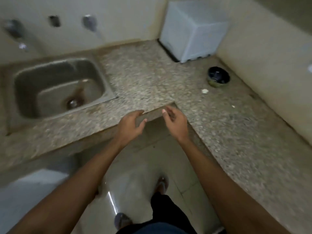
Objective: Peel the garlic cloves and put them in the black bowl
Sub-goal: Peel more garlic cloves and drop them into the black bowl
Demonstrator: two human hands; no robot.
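Observation:
The black bowl point(218, 76) stands on the speckled stone counter point(145, 78) at the right, near the wall. A small white piece of garlic point(204, 91) lies just in front of the bowl, and a tinier white bit point(233, 106) lies further toward me. My left hand point(131, 124) and my right hand point(175, 121) hover side by side over the counter's inner corner, fingers loosely bent, holding nothing that I can see. Both hands are well short of the bowl. The picture is blurred.
A steel sink point(55, 88) is set in the counter at the left, with taps point(89, 22) on the wall above it. A white box-shaped appliance point(192, 31) stands in the back corner. Below are the tiled floor and my feet.

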